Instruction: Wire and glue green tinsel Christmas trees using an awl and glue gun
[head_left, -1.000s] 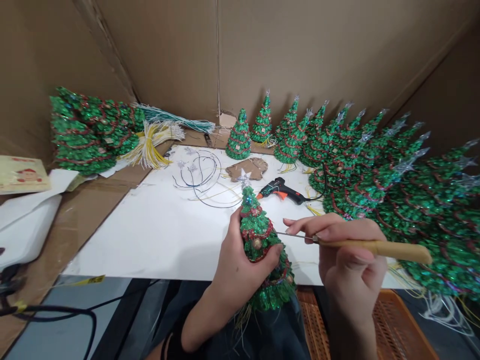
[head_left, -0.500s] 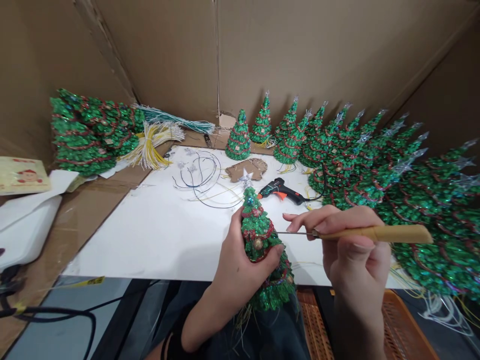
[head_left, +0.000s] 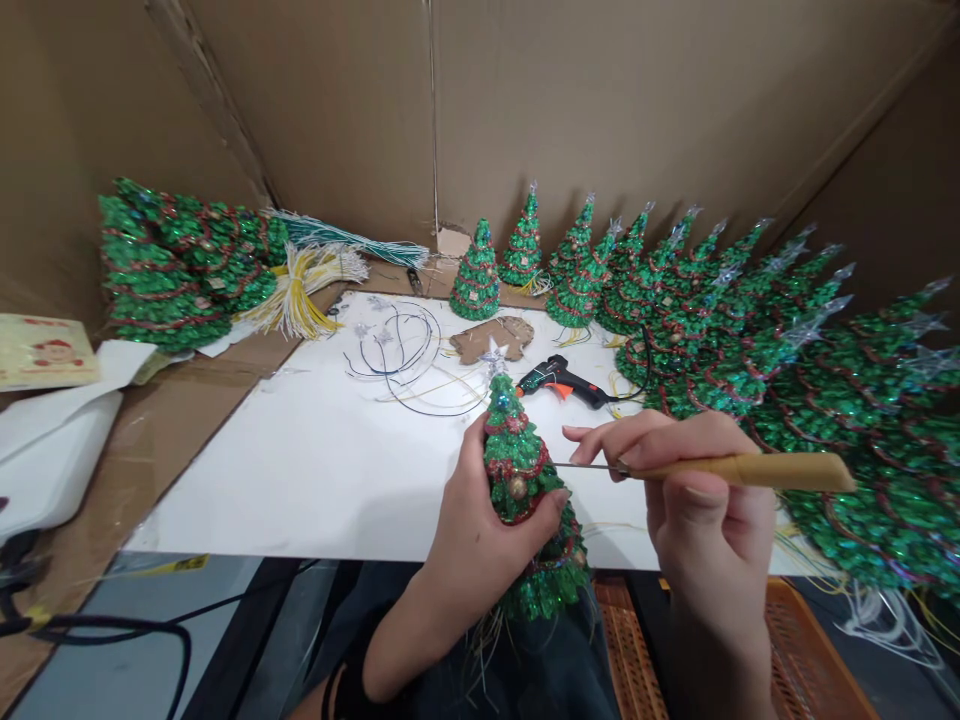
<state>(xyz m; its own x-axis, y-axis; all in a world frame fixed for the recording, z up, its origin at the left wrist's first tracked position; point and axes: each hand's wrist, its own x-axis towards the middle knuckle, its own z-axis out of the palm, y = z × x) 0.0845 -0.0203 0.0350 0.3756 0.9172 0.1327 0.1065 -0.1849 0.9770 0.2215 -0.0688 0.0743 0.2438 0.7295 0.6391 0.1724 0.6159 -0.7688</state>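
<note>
Tree (head_left: pixel 520 450) sits over the lap (head_left: pixel 559 665), star (head_left: pixel 494 353) upward, long axis leaning slightly left; the left grip (head_left: pixel 487 510) curls around it, while the right grip (head_left: pixel 705 535) pinches a tool (head_left: pixel 757 471) (yellow handle (head_left: pixel 814 472) rightward, thin shaft (head_left: pixel 592 466) toward the tree).

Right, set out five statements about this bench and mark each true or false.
1. The left hand holds a green tree topped by a star. True.
2. The right hand grips the glue gun. False: the right hand holds a yellow-handled tool; the glue gun lies on the white board.
3. The tree just behind the cardboard scrap, the back tree, has a star. False: none shows.
4. Yellow-and-white wires lie left of the glue gun. True.
5. The orange basket sits lower than the white board. True.
</note>
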